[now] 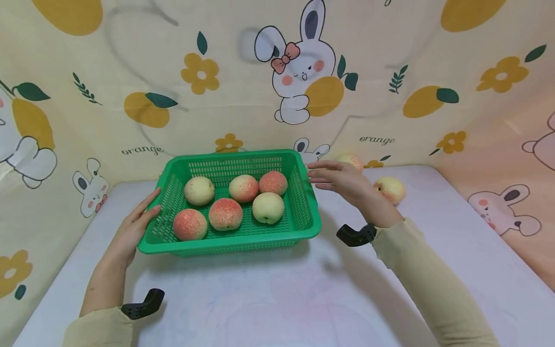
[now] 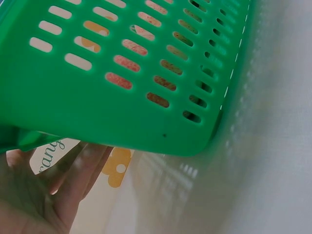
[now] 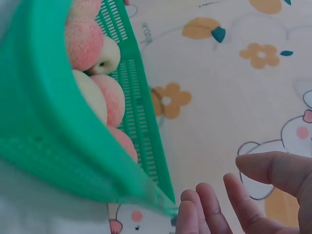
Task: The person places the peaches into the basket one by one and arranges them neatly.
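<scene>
A green plastic basket [image 1: 234, 242] with slotted walls holds several peaches, among them a red one [image 1: 190, 224] and a pale one [image 1: 268, 208]. My left hand [image 1: 130, 233] is at the basket's left end, its fingertips against the rim. From the left wrist view, the fingers [image 2: 80, 170] reach out fairly straight beneath the overhanging rim. Just beyond the right end, my right hand [image 1: 342, 182] has its fingers extended toward the rim, holding nothing. Its fingertips [image 3: 187, 207] appear close to the basket's corner in the right wrist view.
Two more peaches lie on the white table [image 1: 269, 299] at the right: one [image 1: 391, 189] by the right wrist, another [image 1: 352, 160] partly hidden behind the right hand. A cloth [image 1: 243, 96] printed with rabbits and oranges stands close behind the basket and along both sides.
</scene>
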Demonstrator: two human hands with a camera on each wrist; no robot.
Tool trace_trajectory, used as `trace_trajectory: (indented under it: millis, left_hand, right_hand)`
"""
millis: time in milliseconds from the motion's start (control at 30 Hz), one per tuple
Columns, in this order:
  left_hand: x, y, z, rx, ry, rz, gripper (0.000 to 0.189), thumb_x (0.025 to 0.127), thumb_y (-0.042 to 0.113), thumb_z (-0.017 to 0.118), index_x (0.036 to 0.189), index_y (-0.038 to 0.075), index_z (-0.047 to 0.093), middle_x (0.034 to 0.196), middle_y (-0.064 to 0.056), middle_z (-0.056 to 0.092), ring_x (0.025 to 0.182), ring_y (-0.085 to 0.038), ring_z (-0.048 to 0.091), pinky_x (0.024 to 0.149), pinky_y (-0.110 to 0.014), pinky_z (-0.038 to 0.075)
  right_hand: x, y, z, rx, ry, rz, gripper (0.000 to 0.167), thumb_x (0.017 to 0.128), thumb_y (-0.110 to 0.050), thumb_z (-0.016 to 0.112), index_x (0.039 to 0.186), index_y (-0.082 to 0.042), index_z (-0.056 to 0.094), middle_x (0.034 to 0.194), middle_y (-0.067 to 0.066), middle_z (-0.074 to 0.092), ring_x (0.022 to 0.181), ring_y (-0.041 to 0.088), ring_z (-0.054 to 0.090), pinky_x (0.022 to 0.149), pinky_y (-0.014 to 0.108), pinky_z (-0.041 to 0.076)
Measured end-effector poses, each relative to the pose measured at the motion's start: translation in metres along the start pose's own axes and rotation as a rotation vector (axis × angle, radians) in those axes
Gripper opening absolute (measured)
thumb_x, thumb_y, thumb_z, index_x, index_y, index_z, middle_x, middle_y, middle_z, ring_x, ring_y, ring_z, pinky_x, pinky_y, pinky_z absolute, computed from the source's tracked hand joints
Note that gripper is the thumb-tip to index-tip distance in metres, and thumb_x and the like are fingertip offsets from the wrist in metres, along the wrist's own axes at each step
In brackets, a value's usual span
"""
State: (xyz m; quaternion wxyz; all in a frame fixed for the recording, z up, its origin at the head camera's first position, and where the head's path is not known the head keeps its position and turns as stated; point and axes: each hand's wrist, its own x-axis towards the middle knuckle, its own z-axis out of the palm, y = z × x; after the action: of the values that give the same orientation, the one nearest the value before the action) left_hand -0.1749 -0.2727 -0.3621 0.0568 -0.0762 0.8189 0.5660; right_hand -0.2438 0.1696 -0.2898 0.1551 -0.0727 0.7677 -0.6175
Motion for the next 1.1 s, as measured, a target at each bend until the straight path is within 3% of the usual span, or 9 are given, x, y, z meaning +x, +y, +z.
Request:
trace_trajectory:
  millis: [133,233,400,500,600,733,933,1100]
  left_hand:
    - [-0.001,-0.001,0.0,0.0,0.0,-0.007,0.06,0.1,0.051,0.039,0.152,0.04,0.012,0.162,-0.006,-0.002,0.146,-0.041,0.003,0.11,-0.064,0.015]
    - [-0.002,-0.002,-0.002,0.02,0.005,-0.006,0.06,0.099,0.053,0.038,0.151,0.043,0.011,0.162,-0.007,-0.001,0.144,-0.043,0.008,0.107,-0.06,0.023]
    - [-0.002,-0.002,-0.004,0.05,0.008,0.005,0.06,0.098,0.056,0.038,0.151,0.045,0.011,0.162,-0.01,0.002,0.14,-0.042,0.02,0.089,-0.033,0.039]
    - [-0.002,-0.003,-0.004,0.057,0.008,0.016,0.06,0.098,0.055,0.037,0.151,0.044,0.011,0.162,-0.012,0.004,0.137,-0.041,0.026,0.078,-0.019,0.04]
    - [-0.002,-0.003,-0.003,0.061,0.012,0.029,0.06,0.099,0.055,0.036,0.152,0.043,0.011,0.161,-0.013,0.005,0.134,-0.04,0.029,0.073,-0.014,0.042]
    - [-0.001,-0.003,-0.001,0.052,0.011,0.027,0.059,0.099,0.055,0.036,0.151,0.043,0.012,0.161,-0.012,0.005,0.137,-0.042,0.027,0.079,-0.019,0.041]
    - [-0.001,-0.004,-0.001,0.04,0.002,0.014,0.059,0.099,0.055,0.036,0.151,0.044,0.011,0.162,-0.01,0.003,0.141,-0.042,0.02,0.096,-0.042,0.036]
    - [0.0,-0.003,-0.001,0.016,-0.006,0.027,0.06,0.099,0.053,0.038,0.152,0.042,0.012,0.162,-0.008,0.001,0.144,-0.041,0.012,0.108,-0.059,0.024]
  right_hand:
    - [-0.012,0.003,-0.011,-0.021,0.022,-0.01,0.045,0.1,-0.018,0.052,0.137,0.006,0.045,0.123,0.006,0.058,0.109,0.016,0.061,0.092,0.024,0.049]
    - [-0.021,0.007,-0.02,-0.018,0.028,-0.017,0.044,0.099,-0.017,0.052,0.135,0.008,0.045,0.109,-0.003,0.063,0.099,0.007,0.063,0.088,0.021,0.05]
    - [-0.034,0.014,-0.034,-0.011,0.03,-0.028,0.047,0.1,-0.017,0.052,0.135,0.011,0.042,0.102,-0.011,0.064,0.095,0.003,0.064,0.086,0.019,0.05]
    - [-0.04,0.019,-0.041,-0.011,0.051,-0.014,0.044,0.099,-0.018,0.053,0.133,0.009,0.044,0.1,-0.012,0.065,0.095,0.002,0.064,0.086,0.018,0.05]
    - [-0.046,0.024,-0.047,-0.015,0.083,0.006,0.039,0.098,-0.021,0.057,0.127,0.004,0.049,0.099,-0.013,0.067,0.095,0.003,0.064,0.086,0.019,0.05]
    - [-0.055,0.03,-0.055,-0.046,0.128,0.018,0.04,0.096,-0.025,0.06,0.124,0.001,0.052,0.1,-0.014,0.067,0.097,0.003,0.064,0.087,0.02,0.05]
    - [-0.066,0.044,-0.068,-0.094,0.165,0.001,0.029,0.095,-0.027,0.061,0.118,-0.01,0.058,0.1,-0.016,0.067,0.096,0.001,0.064,0.086,0.02,0.051]
    - [-0.074,0.056,-0.078,-0.057,0.197,-0.03,0.022,0.095,-0.026,0.062,0.114,-0.015,0.062,0.1,-0.017,0.068,0.094,0.0,0.065,0.082,0.016,0.051]
